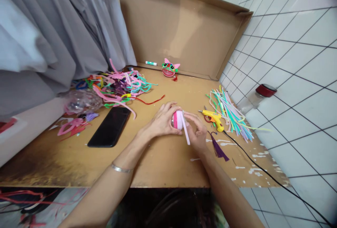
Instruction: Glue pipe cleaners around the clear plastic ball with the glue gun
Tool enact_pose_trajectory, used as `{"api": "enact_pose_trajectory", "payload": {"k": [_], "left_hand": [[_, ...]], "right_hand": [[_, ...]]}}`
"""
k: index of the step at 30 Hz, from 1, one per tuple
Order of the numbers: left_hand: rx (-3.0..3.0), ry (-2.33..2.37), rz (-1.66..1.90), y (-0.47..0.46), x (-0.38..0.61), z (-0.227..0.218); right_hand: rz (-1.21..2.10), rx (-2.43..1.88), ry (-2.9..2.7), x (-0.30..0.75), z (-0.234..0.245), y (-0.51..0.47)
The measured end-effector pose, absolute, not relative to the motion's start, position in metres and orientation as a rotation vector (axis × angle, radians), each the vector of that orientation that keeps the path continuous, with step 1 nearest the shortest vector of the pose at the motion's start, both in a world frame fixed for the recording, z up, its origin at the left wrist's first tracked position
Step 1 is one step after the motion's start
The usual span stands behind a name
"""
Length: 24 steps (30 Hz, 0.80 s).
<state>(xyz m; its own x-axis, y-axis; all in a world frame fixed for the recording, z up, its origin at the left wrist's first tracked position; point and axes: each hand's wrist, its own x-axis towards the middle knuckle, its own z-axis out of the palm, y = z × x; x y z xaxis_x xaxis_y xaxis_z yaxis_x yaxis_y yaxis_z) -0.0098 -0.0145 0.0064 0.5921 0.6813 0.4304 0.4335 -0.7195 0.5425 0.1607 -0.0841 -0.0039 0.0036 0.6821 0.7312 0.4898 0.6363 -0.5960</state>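
Observation:
Between my hands is a small round clear ball (178, 119), banded with bright pink and pale lilac pipe cleaner. My left hand (164, 118) is closed around its left side, thumb below and fingers over the top. From the band, a loose pale lilac pipe cleaner end (187, 135) hangs down toward me. My right hand (197, 129) presses the ball's right side with curled fingers, beside that loose end. Just right of it lie a yellow hot glue gun (214, 118) and a purple tassel (219, 148).
A black phone (109, 128) lies at left, before a tangled pile of pipe cleaners (123, 82). Straight pipe cleaners (231, 112) and a red-lidded jar (259, 96) are at right. A finished-looking cat-eared ornament (170, 68) and a glue stick (151, 63) stand by the cardboard wall (179, 27).

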Motion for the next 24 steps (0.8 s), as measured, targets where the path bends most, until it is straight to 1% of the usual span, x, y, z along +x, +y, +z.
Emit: {"api": "enact_pose_trajectory", "payload": {"k": [8,11,14,16,19,22,24], "left_hand": [[2.370,0.858,0.885,-0.016,-0.010,0.006],[2.352,0.858,0.899,-0.017,-0.009,0.005],[2.319,0.850,0.941,-0.018,-0.006,0.006],[2.251,0.839,0.970,-0.020,-0.005,0.009],[2.022,0.781,0.944,-0.021,-0.004,0.012],[1.734,0.585,0.825,-0.019,-0.006,0.014],[1.626,0.551,0.798,-0.018,-0.008,0.013]], "right_hand": [[0.271,-1.123,-1.434,0.167,-0.013,-0.075],[0.409,-1.199,-1.337,0.170,-0.023,-0.067],[0.571,-1.199,-1.234,0.171,-0.032,-0.061],[0.621,-1.185,-1.214,0.170,-0.032,-0.060],[0.588,-1.160,-1.229,0.169,-0.027,-0.064],[0.494,-1.166,-1.287,0.169,-0.022,-0.070],[0.412,-1.192,-1.343,0.169,-0.021,-0.072]]}}
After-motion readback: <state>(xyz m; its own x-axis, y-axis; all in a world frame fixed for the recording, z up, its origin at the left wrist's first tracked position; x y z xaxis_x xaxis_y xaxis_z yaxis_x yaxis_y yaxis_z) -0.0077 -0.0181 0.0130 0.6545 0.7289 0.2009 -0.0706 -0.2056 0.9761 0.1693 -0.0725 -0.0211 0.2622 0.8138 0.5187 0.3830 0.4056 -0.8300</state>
